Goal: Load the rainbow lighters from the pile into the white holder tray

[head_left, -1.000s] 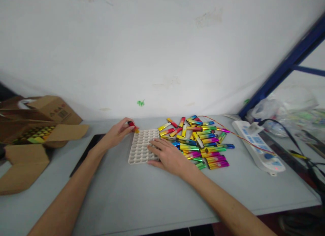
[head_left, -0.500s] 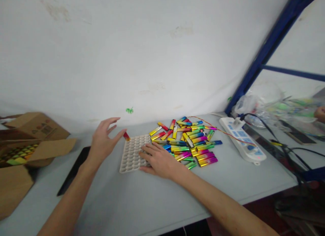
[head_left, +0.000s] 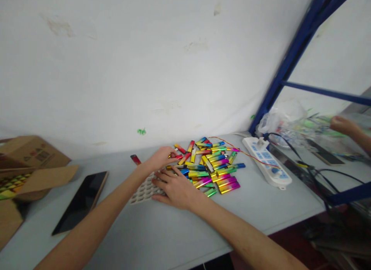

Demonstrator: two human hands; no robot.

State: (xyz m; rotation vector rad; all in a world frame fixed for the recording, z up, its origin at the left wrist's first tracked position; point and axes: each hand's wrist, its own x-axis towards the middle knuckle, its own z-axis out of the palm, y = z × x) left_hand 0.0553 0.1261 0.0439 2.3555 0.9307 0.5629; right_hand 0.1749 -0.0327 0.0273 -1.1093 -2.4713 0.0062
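Note:
A white tray of round holes (head_left: 145, 190) lies on the table, partly hidden under my arms. My right hand (head_left: 179, 188) rests palm down across its right side, fingers apart. One red lighter (head_left: 135, 159) stands tilted in the tray's far left corner. My left hand (head_left: 162, 158) reaches over the tray to the near left of a loose pile of shiny lighters (head_left: 214, 165). Its fingertips are closed around the end of a red lighter (head_left: 179, 156); part of the grip is hidden.
At left are a black phone (head_left: 82, 200) and an open cardboard box (head_left: 40, 154) with many lighters inside. A white power strip (head_left: 268, 163) with cables lies right of the pile, beside a blue metal frame (head_left: 285, 65). Another person's hand (head_left: 342, 125) is beyond it, near plastic bags (head_left: 282, 121).
My left hand has left the red lighter in the tray's corner and moved right to the pile, its fingers closing there. My right hand stays on the tray. The view has shifted slightly.

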